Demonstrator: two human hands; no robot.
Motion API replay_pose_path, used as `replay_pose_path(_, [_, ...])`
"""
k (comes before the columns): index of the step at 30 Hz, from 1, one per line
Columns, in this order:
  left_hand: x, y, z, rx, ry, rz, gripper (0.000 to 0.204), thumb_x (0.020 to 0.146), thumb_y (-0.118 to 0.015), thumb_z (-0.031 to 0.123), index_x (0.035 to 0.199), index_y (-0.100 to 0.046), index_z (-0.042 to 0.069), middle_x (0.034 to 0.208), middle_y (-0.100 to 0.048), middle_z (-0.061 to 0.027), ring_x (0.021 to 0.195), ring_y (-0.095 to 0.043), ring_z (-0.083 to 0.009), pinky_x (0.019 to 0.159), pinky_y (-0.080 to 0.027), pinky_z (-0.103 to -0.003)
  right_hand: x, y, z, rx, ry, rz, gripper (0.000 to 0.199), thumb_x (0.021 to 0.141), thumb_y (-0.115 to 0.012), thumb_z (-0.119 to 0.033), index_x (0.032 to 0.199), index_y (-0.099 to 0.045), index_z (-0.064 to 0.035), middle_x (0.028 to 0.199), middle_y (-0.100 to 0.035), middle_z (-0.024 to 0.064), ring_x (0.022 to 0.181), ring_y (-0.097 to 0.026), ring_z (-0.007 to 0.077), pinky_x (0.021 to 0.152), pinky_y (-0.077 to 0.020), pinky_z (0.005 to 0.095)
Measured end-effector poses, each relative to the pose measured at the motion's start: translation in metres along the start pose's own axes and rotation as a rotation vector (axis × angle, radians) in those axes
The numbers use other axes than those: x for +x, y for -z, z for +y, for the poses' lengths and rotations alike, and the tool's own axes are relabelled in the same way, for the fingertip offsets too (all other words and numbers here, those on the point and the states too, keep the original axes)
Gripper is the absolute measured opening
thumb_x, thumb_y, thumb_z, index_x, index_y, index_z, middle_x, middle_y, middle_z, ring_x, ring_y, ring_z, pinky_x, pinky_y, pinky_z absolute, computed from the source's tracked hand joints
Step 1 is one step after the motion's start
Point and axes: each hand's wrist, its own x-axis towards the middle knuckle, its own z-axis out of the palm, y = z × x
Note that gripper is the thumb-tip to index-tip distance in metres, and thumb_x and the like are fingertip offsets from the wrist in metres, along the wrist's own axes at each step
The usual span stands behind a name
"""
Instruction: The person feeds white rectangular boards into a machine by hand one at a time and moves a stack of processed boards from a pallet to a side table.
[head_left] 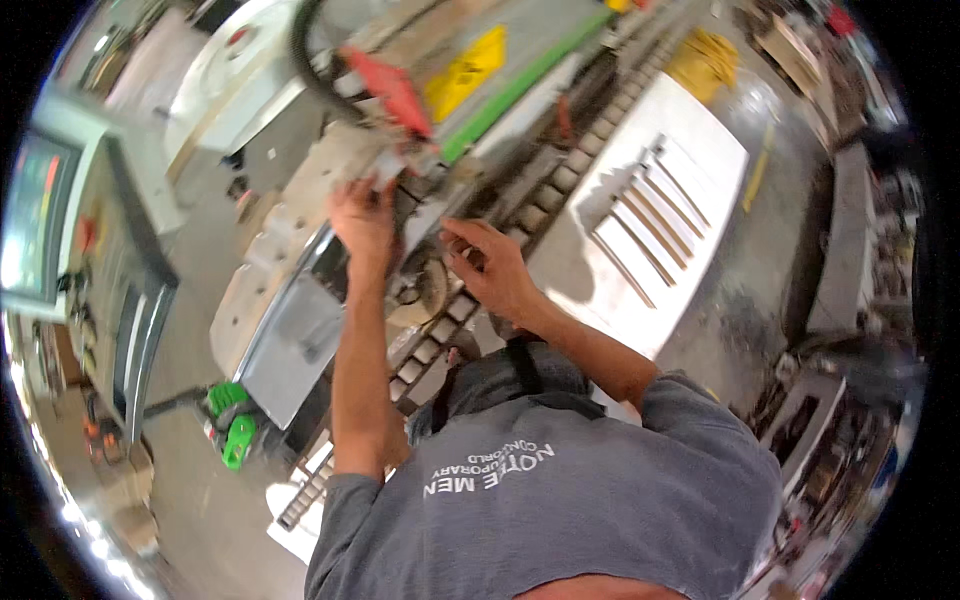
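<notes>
My left hand (362, 222) reaches over a long machine, beside a greyish metal part under its red piece (392, 92). Blur smears its fingertips, so any grip there cannot be made out. To its right, my right hand (490, 268) is half curled, with a gap between thumb and fingers and nothing visible in it. Its fingertips are near a light metal plate (424, 218) on the machine. Below the plate, between my forearms, sits a round tan part (432, 288). A chain track of pale pads (550, 198) runs diagonally past my right hand.
A white panel (590, 262) right of the track bears several thin brown strips (655, 215). Beyond are a yellow cover (466, 75), a green-edged beam (530, 85) and a black hose (305, 50). Left stand a screen (38, 215) and green-handled objects (238, 440); yellow cloth (703, 65) lies far right.
</notes>
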Motion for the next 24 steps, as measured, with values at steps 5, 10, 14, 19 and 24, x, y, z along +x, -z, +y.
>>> replay_pose_path(5, [-0.002, 0.015, 0.028, 0.018, -0.123, 0.074, 0.025, 0.080, -0.078, 0.012, 0.103, -0.075, 0.003, 0.078, -0.063, -0.0133, 0.071, -0.060, -0.0299, 0.068, -0.050, -0.041, -0.068, 0.098, 0.028, -0.452, -0.182, 0.272, 0.046, 0.088, -0.069, -0.003, 0.133, -0.058, -0.0056, 0.122, -0.062, 0.0158, 0.101, -0.063, 0.0239, 0.082, -0.0548, 0.0354])
replay_pose_path(10, [-0.041, 0.042, 0.042, 0.053, -0.136, 0.003, 0.019, 0.083, -0.075, 0.006, 0.101, -0.075, 0.002, 0.078, -0.063, -0.0103, 0.070, -0.059, -0.0260, 0.067, -0.050, -0.037, -0.121, 0.175, 0.082, -1.146, -0.252, 0.268, 0.070, 0.074, -0.080, -0.017, 0.134, -0.051, 0.0050, 0.128, -0.055, 0.0237, 0.113, -0.049, 0.0398, 0.100, -0.0429, 0.0494])
replay_pose_path(14, [-0.063, 0.054, 0.051, -0.030, -0.106, 0.029, 0.017, 0.084, -0.072, 0.003, 0.100, -0.075, 0.001, 0.082, -0.066, -0.0099, 0.076, -0.060, -0.0259, 0.068, -0.050, -0.035, -0.135, 0.181, 0.102, -1.325, -0.284, 0.228, 0.073, 0.073, -0.081, -0.015, 0.136, -0.048, 0.0030, 0.126, -0.052, 0.0209, 0.108, -0.051, 0.0381, 0.095, -0.0450, 0.0474])
replay_pose_path(19, [-0.084, 0.077, 0.050, -0.063, -0.043, 0.011, 0.018, 0.084, -0.072, 0.003, 0.102, -0.075, 0.002, 0.090, -0.068, -0.0116, 0.081, -0.062, -0.0239, 0.070, -0.051, -0.035, -0.119, 0.181, 0.088, -1.201, -0.285, 0.196, 0.064, 0.071, -0.082, -0.014, 0.127, -0.054, 0.0005, 0.110, -0.057, 0.0211, 0.099, -0.057, 0.0388, 0.086, -0.0505, 0.0480])
replay_pose_path(24, [-0.103, 0.098, 0.101, -0.218, 0.001, -0.284, 0.050, 0.078, -0.082, 0.020, 0.123, -0.067, 0.005, 0.115, -0.065, -0.0173, 0.106, -0.060, -0.0335, 0.094, -0.048, -0.043, -0.091, 0.144, -0.008, -0.216, -0.448, 0.169, 0.045, 0.084, -0.078, -0.015, 0.121, -0.060, 0.0036, 0.093, -0.062, 0.0097, 0.074, -0.064, 0.0184, 0.066, -0.0553, 0.0312])
